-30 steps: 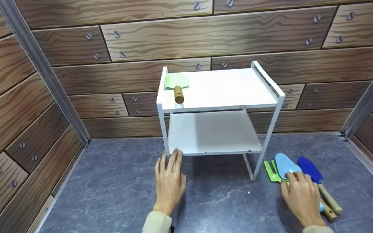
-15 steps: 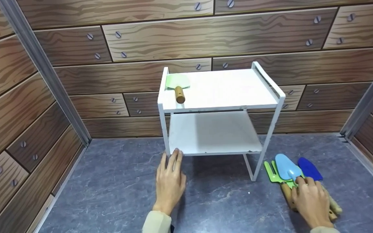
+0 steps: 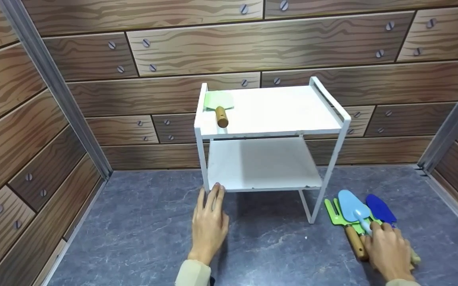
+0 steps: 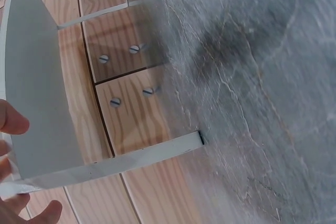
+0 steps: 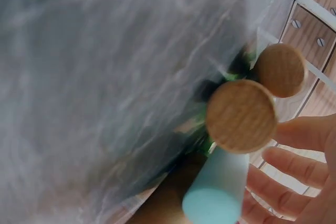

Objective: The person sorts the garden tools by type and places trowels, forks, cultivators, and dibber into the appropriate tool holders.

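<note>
A small white two-tier shelf [image 3: 268, 115] stands on the floor. My left hand [image 3: 208, 230], its fingers extended, touches the front left corner of the lower tier. In the left wrist view its fingertips [image 4: 13, 118] are beside the white frame [image 4: 131, 163]. My right hand [image 3: 390, 248] lies over the handles of several garden tools. These include a green hand fork [image 3: 335, 214], a light blue trowel [image 3: 350, 206] and a dark blue trowel [image 3: 380, 208]. In the right wrist view, the fingers are loosely bent beside a wooden handle [image 5: 241, 116] and a light blue handle [image 5: 218, 192].
A pale green spatula-like tool with a wooden handle [image 3: 221, 116] lies on the top tier's left side. Wood-patterned walls [image 3: 268, 43] enclose the back and both sides. Grey marbled floor [image 3: 145, 238] extends in front of and left of the shelf.
My right hand has moved right and toward me along the handles, uncovering the green fork's wooden handle and the light blue trowel's neck. The left hand, shelf and tools stay where they were.
</note>
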A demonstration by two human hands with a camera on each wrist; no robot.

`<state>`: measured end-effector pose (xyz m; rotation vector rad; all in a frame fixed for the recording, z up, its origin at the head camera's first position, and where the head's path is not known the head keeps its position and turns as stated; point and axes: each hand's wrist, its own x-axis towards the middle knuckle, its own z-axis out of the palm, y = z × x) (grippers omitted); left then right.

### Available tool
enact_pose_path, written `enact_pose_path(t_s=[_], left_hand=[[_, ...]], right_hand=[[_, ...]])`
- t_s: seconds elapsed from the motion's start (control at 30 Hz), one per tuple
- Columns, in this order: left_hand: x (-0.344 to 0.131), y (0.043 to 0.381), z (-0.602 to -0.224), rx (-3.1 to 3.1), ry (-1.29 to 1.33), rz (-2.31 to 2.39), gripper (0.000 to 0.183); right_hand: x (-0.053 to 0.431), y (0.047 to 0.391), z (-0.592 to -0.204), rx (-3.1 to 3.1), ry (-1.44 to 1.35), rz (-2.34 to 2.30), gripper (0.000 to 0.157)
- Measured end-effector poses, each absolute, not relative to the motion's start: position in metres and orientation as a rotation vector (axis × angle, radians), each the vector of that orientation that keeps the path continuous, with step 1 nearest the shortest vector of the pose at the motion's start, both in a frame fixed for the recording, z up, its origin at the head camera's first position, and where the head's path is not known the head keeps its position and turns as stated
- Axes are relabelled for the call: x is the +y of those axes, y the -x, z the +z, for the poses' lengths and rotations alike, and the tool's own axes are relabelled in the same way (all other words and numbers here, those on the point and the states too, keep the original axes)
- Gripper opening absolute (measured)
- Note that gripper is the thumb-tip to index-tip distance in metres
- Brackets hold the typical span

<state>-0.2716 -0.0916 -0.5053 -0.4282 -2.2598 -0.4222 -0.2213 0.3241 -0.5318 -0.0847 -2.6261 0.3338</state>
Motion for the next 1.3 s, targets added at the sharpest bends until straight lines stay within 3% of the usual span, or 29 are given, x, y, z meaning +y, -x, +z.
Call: enact_pose_path(t_s=[0.5, 0.83, 1.17, 1.3], left_hand=[[-0.09, 0.271, -0.509, -2.254, 0.417, -0.453, 0.069], [-0.09, 0.273, -0.508, -2.25, 0.435, -0.47, 0.066], [-0.091, 0.273, -0.509, -2.218, 0.434, -0.474, 0.065], [-0.089, 0.274, -0.509, -2.222, 0.429, -0.493, 0.067]], right_hand=[[0.333, 0.225, -0.531, -2.758, 0.114, 0.385, 0.017], [0.331, 0.229, -0.519, -2.906, 0.261, 0.513, 0.032], [0.331, 0.228, -0.515, -2.91, 0.314, 0.508, 0.013], [0.331, 0.226, -0.516, -2.882, 0.283, 0.497, 0.016]])
